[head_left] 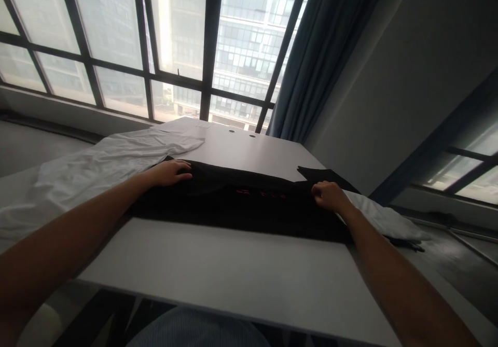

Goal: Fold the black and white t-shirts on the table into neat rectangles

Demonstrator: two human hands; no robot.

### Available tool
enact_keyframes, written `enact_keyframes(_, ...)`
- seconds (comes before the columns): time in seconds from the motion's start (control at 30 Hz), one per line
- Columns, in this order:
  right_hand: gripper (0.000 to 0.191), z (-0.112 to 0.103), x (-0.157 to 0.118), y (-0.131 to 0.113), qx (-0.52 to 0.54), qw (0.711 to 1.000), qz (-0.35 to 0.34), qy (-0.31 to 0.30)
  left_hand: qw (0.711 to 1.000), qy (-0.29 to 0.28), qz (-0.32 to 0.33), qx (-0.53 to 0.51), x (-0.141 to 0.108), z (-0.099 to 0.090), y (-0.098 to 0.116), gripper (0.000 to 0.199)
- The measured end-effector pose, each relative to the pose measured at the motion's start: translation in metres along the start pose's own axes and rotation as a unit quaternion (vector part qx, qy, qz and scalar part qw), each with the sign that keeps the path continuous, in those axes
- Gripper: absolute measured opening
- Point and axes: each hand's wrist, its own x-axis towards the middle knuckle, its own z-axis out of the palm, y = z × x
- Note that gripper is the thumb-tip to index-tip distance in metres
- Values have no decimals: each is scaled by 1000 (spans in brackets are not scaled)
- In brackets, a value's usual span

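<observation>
A black cloth (241, 207) with small red marks lies across the white table (233, 274), its long sides running left to right. My left hand (171, 172) is at its far left corner, fingers bent and pressed on the fabric, with a gap between thumb and fingers. At the right end, my right hand (327, 195) is closed, fingers curled on a fold of the black cloth. Part of the fabric under both hands is hidden.
White fabric (89, 170) is spread over the left side of the table. More white cloth (385, 217) and a black piece (327, 176) lie at the right. Windows and a blue curtain (322, 51) stand beyond the table.
</observation>
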Motion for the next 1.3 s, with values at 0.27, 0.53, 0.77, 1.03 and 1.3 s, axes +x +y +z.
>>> enact_keyframes(0.27,32,18,-1,-6,12,996,80,-21,994,-92,-53,26,-1,9,-18,114)
enact_keyframes(0.53,39,10,2,-6,94,958,218,163,992,-104,-60,22,-2,9,-19,113)
enact_keyframes(0.77,33,21,-3,3,39,985,161,37,993,-94,-64,22,-1,7,-19,112)
enact_keyframes(1.03,38,12,-6,13,55,978,186,80,992,-107,-70,20,0,10,-22,119)
enact_keyframes(1.3,33,14,-9,12,31,992,123,1,995,-101,11,-16,-3,-9,-1,95)
